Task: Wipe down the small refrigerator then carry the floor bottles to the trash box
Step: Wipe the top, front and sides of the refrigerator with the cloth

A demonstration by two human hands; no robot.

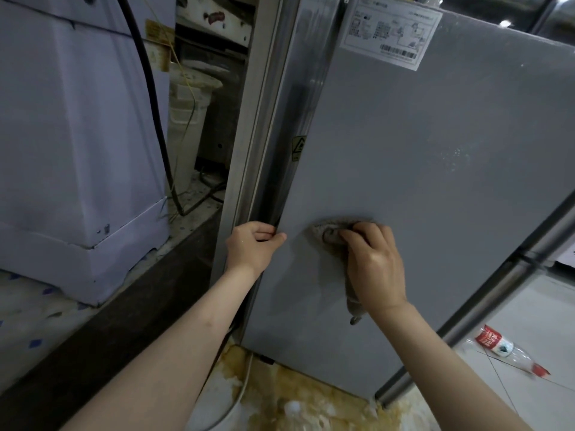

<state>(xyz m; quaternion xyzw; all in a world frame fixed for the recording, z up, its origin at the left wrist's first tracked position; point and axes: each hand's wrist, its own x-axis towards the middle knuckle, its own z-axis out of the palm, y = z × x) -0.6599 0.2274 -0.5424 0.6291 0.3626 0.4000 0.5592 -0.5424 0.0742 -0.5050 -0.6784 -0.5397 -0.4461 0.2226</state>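
Note:
The small grey refrigerator [420,169] fills the middle of the view, its flat side panel facing me. My right hand [371,262] presses a grey rag [331,233] flat against the lower part of that panel; a strip of the rag hangs down below my palm. My left hand [253,245] grips the panel's rear corner edge, fingers curled around it. An empty clear plastic bottle [510,349] with a red label and red cap lies on its side on the tiled floor at the right, beyond the fridge's front corner.
A white appliance [71,144] with a black hose [149,88] stands on a raised ledge at the left. A dirty gap behind the fridge holds a white bucket [189,119] and cables. The floor [295,396] below the fridge is stained yellow-brown.

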